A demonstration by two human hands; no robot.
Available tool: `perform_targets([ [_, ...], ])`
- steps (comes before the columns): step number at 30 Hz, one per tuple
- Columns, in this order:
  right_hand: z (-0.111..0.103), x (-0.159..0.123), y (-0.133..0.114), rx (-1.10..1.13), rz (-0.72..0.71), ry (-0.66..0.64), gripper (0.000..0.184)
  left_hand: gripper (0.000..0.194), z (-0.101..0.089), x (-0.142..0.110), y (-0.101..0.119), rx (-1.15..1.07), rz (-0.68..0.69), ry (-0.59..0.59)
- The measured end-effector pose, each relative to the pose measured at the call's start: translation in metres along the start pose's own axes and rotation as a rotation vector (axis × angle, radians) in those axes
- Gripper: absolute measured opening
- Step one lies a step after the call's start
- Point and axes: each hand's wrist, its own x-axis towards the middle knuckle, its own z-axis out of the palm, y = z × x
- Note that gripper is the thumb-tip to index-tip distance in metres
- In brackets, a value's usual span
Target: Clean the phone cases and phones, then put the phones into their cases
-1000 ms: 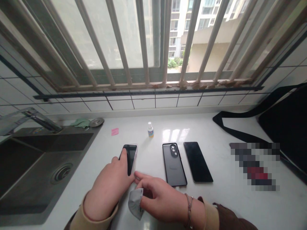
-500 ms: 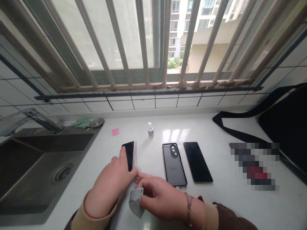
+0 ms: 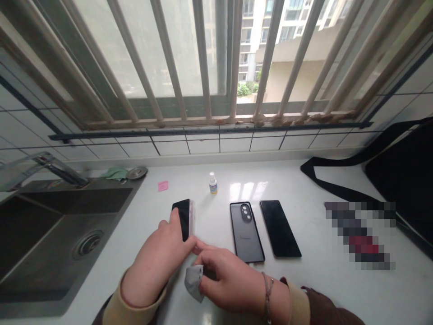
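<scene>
Smartphone (image 3: 184, 219): dark glass face, pale pinkish edge along its right side. I log it near the front of the white countertop (image 3: 324, 289), left of centre, tilted up, its lower end hidden by the hand.

Item, left hand (image 3: 157, 259): closed around the phone, thumb across the dark face.

Item, right hand (image 3: 233, 282): fingers curled, pinching a grey cloth (image 3: 193, 282) that hangs below them; the index finger is just beside the left hand. A cord bracelet (image 3: 267, 298) circles the wrist.

Nearest on the counter, to the right: a black-cased phone (image 3: 246, 243), camera bump at its far end, and beyond it a black phone (image 3: 280, 228), both lying flat, just apart.

Along the far edge: a small spray bottle (image 3: 213, 183) and a pink sticky note (image 3: 163, 186).

Far left corner: a green rag (image 3: 117, 174) and a round metal lid (image 3: 137, 172) behind a steel sink (image 3: 40, 234) with a faucet (image 3: 57, 169).

Right edge: a black bag (image 3: 399, 180) with its strap (image 3: 338, 183).
</scene>
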Motion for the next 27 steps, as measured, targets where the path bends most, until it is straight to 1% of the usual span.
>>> perform_targets([
  [6,0.003,0.0,0.009,0.037,0.057,0.013,0.01,0.07,-0.001,-0.003,0.01,0.072,-0.011,0.032],
  [10,0.007,0.002,0.016,0.185,0.114,0.051,0.006,0.069,0.004,-0.003,0.011,0.117,0.018,0.054],
  [13,0.009,0.005,0.02,0.315,0.163,0.091,0.009,0.069,0.007,-0.003,0.012,0.135,0.04,0.065],
  [15,0.01,0.006,0.022,0.358,0.185,0.105,0.012,0.063,0.007,-0.004,0.014,0.149,0.055,0.065],
  [18,0.01,0.007,0.027,0.324,0.211,0.178,0.015,0.06,0.007,-0.006,0.018,0.165,0.053,0.066],
  [20,0.01,0.006,0.029,0.255,0.215,0.256,0.019,0.061,0.005,-0.007,0.021,0.166,0.036,0.068],
  [22,0.008,0.005,0.027,0.184,0.201,0.306,0.019,0.058,0.004,-0.008,0.023,0.171,0.019,0.059],
  [25,0.003,0.004,0.019,0.15,0.178,0.327,0.009,0.057,0.003,-0.009,0.023,0.179,0.002,0.038],
  [27,0.0,0.003,0.011,0.183,0.142,0.348,0.004,0.062,0.002,-0.01,0.022,0.193,0.007,0.065],
])
